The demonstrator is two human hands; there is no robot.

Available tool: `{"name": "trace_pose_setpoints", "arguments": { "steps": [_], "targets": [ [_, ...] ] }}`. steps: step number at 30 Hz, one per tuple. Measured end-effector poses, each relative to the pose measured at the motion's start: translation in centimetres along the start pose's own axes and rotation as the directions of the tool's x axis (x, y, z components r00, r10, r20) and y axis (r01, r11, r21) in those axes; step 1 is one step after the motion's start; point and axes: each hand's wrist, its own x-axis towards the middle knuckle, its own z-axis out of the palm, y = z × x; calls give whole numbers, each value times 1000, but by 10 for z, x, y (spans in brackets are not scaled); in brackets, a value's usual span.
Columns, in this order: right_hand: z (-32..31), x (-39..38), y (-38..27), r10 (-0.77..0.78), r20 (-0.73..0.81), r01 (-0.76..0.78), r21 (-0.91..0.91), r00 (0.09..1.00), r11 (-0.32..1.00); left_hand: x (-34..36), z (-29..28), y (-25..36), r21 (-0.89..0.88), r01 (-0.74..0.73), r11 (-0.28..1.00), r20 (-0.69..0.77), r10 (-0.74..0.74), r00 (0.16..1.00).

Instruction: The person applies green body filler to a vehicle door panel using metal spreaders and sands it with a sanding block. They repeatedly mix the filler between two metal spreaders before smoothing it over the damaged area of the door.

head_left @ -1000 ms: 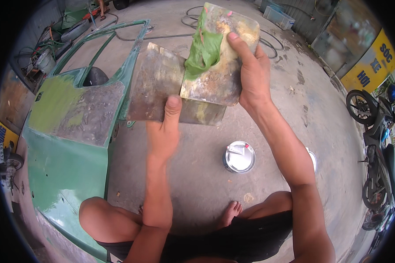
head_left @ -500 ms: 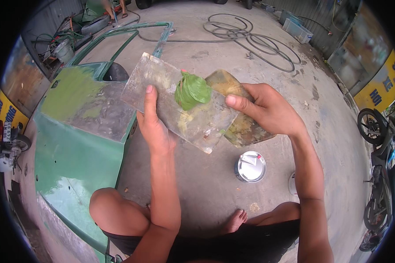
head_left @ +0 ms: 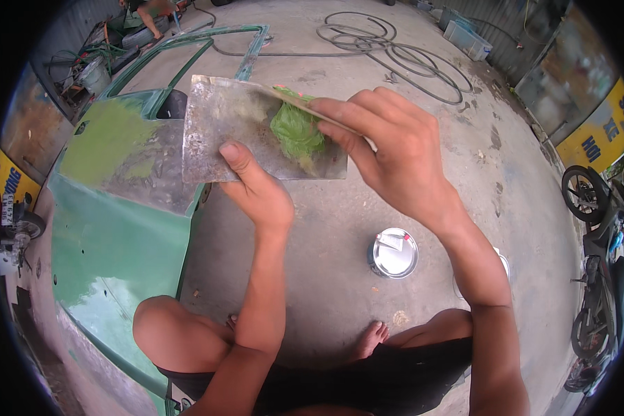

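Note:
My left hand (head_left: 256,191) grips a flat grey metal mixing plate (head_left: 204,128), thumb on top and fingers underneath. On the plate sits a mound of green putty (head_left: 295,135), with a bit of pinkish red at its upper edge. My right hand (head_left: 402,149) pinches a flat spreader (head_left: 295,102), seen nearly edge-on and tilted over the plate. Its blade lies against the top of the putty; its far face is hidden. To the left lies a green car door panel (head_left: 118,239), with light-green putty (head_left: 107,149) spread over part of it beside a bare grey patch.
On the concrete floor below my hands stands a round tin (head_left: 394,256) with a small red-capped tube on its lid. Another container (head_left: 503,265) is partly hidden by my right forearm. A hose (head_left: 395,48) lies coiled ahead; motorbikes (head_left: 589,277) line the right. Another person (head_left: 149,17) is at far left.
The spreader has swung from flat beside the plate to edge-on against the putty, my right hand turning over with it. The plate has rotated more level and shifted slightly left.

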Motion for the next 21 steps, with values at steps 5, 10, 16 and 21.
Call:
{"name": "trace_pose_setpoints", "arguments": {
  "steps": [5, 10, 16, 21],
  "targets": [
    [-5, 4, 6, -30, 120, 0, 236, 992, 972, 6, 4, 8, -104, -25, 994, -51, 20, 998],
    [-1, 2, -9, 34, 52, -43, 178, 998, 983, 8, 10, 14, -147, -82, 986, -164, 57, 985],
    [-6, 27, 24, -67, -327, 127, 166, 943, 978, 9, 4, 39, 140, 16, 990, 118, -33, 992],
    [-7, 7, 21, 222, -17, -199, 373, 975, 906, 19, -1, 42, -341, 604, 720, 336, -507, 794]
  ]
}}
